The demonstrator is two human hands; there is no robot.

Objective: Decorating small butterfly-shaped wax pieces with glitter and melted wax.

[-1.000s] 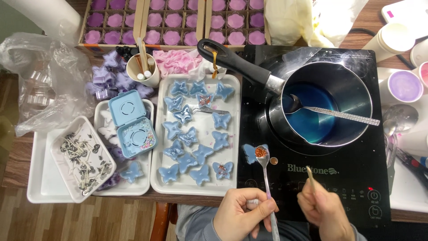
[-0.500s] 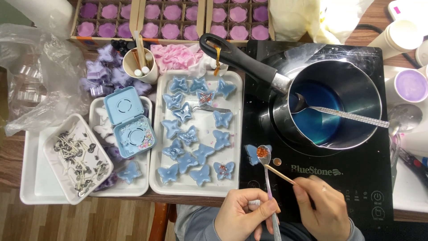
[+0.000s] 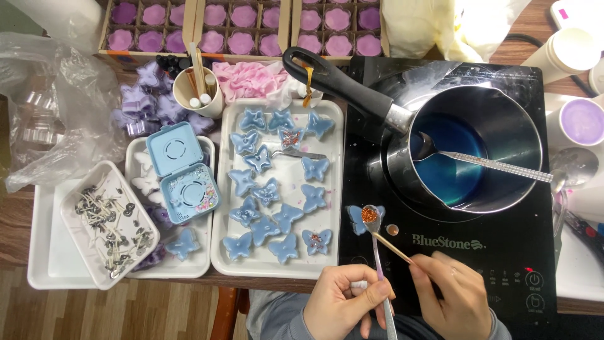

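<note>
My left hand (image 3: 348, 300) grips the handle of a small spoon (image 3: 371, 217) whose bowl holds orange-red glitter, hovering over a blue butterfly-shaped wax piece (image 3: 357, 220) on the black induction cooker (image 3: 497, 252). My right hand (image 3: 456, 296) pinches a thin wooden stick (image 3: 391, 246) whose tip touches the spoon bowl. A small round spot of glitter (image 3: 392, 230) lies beside them. To the left, a white tray (image 3: 223, 252) carries several blue butterfly pieces (image 3: 270, 189), two of them with glitter on top.
A steel saucepan (image 3: 528, 138) with blue liquid and a long spoon (image 3: 491, 162) sits on the cooker. Further left: a blue compact case (image 3: 182, 171), a white dish of wicks (image 3: 107, 220), a cup of sticks (image 3: 198, 91). Boxes of purple flower pieces (image 3: 245, 25) line the back.
My right hand has swung the stick from upright down to the left, bringing its tip to the spoon bowl. The left hand and spoon stay almost still.
</note>
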